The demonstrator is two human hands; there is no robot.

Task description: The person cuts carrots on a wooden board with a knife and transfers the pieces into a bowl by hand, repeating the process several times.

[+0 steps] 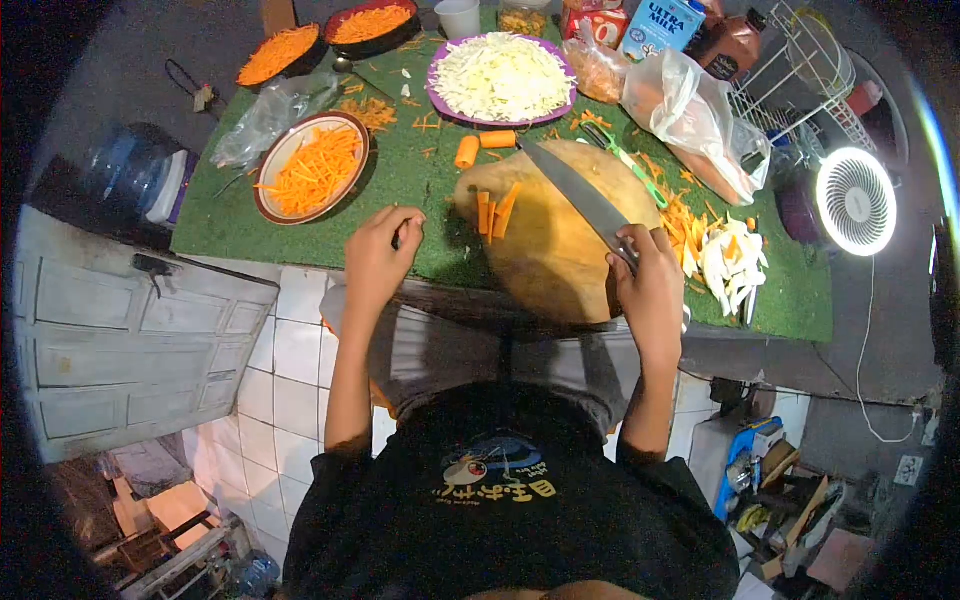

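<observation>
Bare mat between plate and board

A modest home kitchen: a counter under green matting carries a wooden chopping board, plates of shredded carrot, a milk carton far back, a dish rack far right, and white tiles below.

On the cutting board, carrot sticks, knife just right of them; plate of carrot shreds well left.
</observation>
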